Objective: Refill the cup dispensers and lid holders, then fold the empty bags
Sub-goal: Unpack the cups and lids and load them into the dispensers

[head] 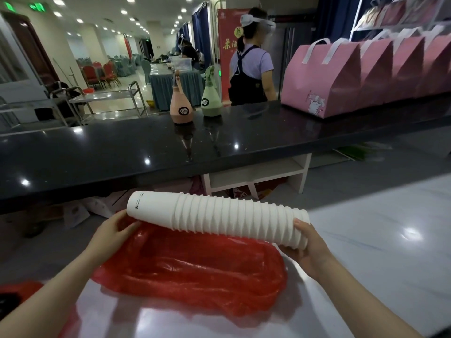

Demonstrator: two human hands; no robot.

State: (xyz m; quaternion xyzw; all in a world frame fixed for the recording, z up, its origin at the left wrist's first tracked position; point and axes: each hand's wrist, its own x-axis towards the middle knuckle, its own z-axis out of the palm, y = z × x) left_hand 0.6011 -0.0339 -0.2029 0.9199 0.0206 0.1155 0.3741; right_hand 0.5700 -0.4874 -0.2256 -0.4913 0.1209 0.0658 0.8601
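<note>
Holding a sideways stack of white paper cups, right hand fingers grip its wide end, left hand fingers pinch an empty red plastic bag on the desk.

two bare forearms, left hand, right hand, no sleeves

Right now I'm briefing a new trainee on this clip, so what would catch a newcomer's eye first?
First, the long white stack of nested paper cups, held sideways between the left hand and right hand. Under it, the crumpled translucent red plastic bag sprawls on the glossy white table. Beyond, a row of pink paper gift bags lines the right end of the black counter.
</note>
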